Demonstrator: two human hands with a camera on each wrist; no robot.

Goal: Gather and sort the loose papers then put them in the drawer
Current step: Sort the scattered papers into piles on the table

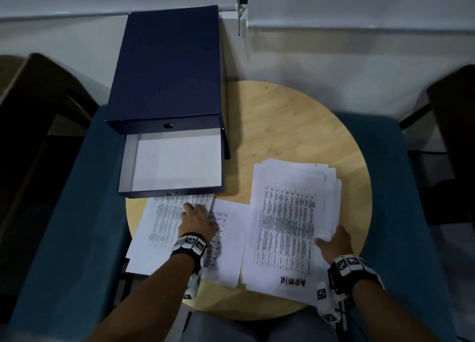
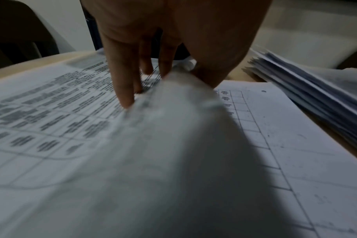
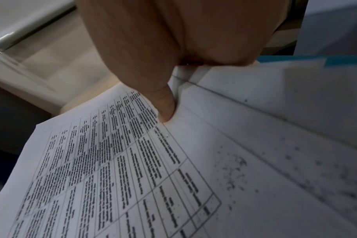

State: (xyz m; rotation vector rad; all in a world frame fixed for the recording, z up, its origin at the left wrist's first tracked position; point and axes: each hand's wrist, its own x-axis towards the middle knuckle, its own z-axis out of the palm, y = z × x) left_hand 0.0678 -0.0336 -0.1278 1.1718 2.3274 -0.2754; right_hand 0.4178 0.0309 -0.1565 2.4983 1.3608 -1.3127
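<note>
A navy drawer unit (image 1: 167,66) stands at the table's back left, its bottom drawer (image 1: 126,161) pulled out and white inside. In front of it lies a printed sheet (image 1: 159,226) (image 2: 51,120) on a few others. My left hand (image 1: 198,218) (image 2: 165,80) has its fingers on top of the sheet and its thumb under the sheet's raised right edge, pinching it. A table-printed sheet (image 1: 231,239) (image 2: 275,145) lies flat in the middle. On the right, my right hand (image 1: 334,239) grips the paper stack (image 1: 288,223) (image 3: 112,169) at its right edge, thumb (image 3: 165,109) on top.
The round wooden table (image 1: 282,123) carries everything. Blue upholstered seats flank it on the left (image 1: 64,213) and right (image 1: 398,200), with dark furniture beyond. A bead chain (image 1: 240,12) hangs by the wall behind the drawer unit.
</note>
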